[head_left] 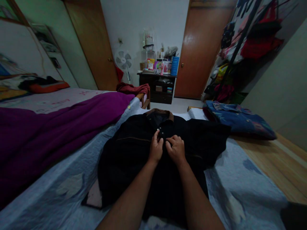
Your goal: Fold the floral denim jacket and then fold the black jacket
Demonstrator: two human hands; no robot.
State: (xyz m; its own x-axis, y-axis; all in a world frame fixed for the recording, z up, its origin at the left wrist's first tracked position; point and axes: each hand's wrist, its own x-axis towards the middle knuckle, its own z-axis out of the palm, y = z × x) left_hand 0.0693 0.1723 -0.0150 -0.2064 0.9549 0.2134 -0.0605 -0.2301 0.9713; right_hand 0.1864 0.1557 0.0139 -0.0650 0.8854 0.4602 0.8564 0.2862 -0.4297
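Observation:
A black jacket [127, 159] with a brown collar [160, 111] lies spread on the light blue bedding, its collar at the far end. My left hand [156, 147] pinches the jacket's front edge just below the collar, close to some small metal snaps [162, 133]. Right beside it, my right hand [176, 147] has its fingers curled on the other side of the front opening, gripping the dark cloth. The fabric between the fingertips is too dark to make out well.
A purple blanket [72, 127] covers the bed at left. Folded denim clothes [240, 118] rest on a wooden surface [271, 159] at right. Beyond the bed stand a dark cabinet [157, 80], a white fan [124, 60] and hanging clothes [259, 44].

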